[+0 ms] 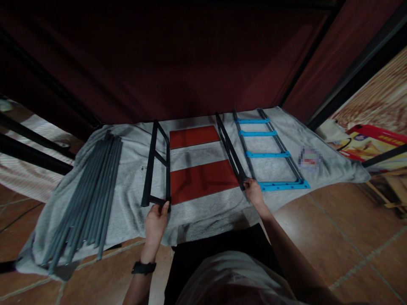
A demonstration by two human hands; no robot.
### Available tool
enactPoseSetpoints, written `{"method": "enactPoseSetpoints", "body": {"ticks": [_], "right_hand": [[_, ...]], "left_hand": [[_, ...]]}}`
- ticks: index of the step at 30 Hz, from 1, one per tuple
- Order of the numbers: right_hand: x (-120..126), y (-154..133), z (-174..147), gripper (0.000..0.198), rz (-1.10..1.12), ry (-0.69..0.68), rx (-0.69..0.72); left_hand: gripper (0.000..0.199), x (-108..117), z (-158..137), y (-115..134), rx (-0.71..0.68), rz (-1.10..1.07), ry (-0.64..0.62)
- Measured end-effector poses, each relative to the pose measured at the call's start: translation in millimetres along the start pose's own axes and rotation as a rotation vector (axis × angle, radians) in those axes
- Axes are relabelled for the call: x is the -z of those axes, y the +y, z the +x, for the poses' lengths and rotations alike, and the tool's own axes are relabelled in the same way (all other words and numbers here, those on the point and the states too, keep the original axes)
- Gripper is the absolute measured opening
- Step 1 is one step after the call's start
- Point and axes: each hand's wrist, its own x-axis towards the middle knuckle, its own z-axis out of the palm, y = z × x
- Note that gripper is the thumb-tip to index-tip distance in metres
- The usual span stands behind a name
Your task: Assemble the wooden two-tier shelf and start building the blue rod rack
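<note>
Pinching near ends just below centre, the left hand [156, 220] holds the left black frame [161, 159] and the right hand [253, 191] the right black frame [232, 162]. Each one's long axis runs away from its own hand, up the view, the right one slanting leftward, with two red boards [203, 181] lying crosswise between them. Grey poles [90, 190] lie at lower left, and a blue-runged rack [267, 155] right of centre on grey cloth [203, 218].

Apparently a home: tiled floor [333, 228], striped cloth [27, 146], blanket [203, 155] (grey, rumpled).
</note>
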Motion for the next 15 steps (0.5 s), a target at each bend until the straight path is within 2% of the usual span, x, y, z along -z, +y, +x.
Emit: {"method": "enactPoseSetpoints", "body": {"ticks": [8, 12, 15], "right_hand": [[7.7, -5.1, 13.9, 0.018, -0.066, -0.154, -0.031], [9.2, -11.7, 12.9, 0.021, -0.12, -0.149, -0.06], [10.5, -14.8, 11.3, 0.022, -0.148, -0.156, -0.061]], "left_hand": [[0.037, -3.3, 1.7, -2.5, -0.011, 0.014, 0.005], [0.043, -8.5, 0.7, -11.9, -0.074, -0.116, 0.012], [0.048, -8.5, -11.8, -19.6, -0.078, -0.209, 0.085]]}}
